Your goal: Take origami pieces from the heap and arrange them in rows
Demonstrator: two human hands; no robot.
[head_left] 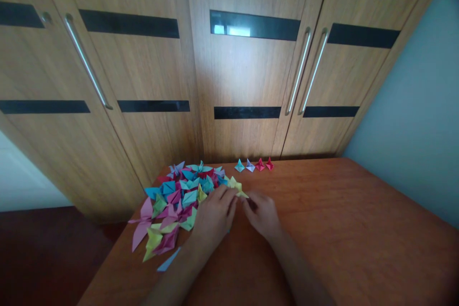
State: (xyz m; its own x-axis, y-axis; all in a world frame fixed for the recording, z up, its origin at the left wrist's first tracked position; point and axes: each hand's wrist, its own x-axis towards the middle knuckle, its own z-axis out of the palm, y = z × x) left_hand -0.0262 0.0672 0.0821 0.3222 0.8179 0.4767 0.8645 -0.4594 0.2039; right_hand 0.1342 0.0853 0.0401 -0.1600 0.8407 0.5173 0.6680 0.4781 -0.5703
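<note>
My left hand (pixel 214 216) and my right hand (pixel 262 213) meet over the wooden table (pixel 358 229), both pinching a small yellow folded paper piece (pixel 237 187) between their fingertips. Just left of my left hand lies a pile of folded paper pieces (pixel 175 198) in pink, blue, green and purple. Beyond my hands, near the table's far edge, several small finished folded shapes (pixel 254 165) stand in a row, blue, purple and red.
A loose blue paper strip (pixel 168 260) lies near my left forearm. Behind the table stands a wooden wardrobe (pixel 229 71) with long metal handles. A pale blue wall (pixel 423 119) is on the right, dark floor at lower left.
</note>
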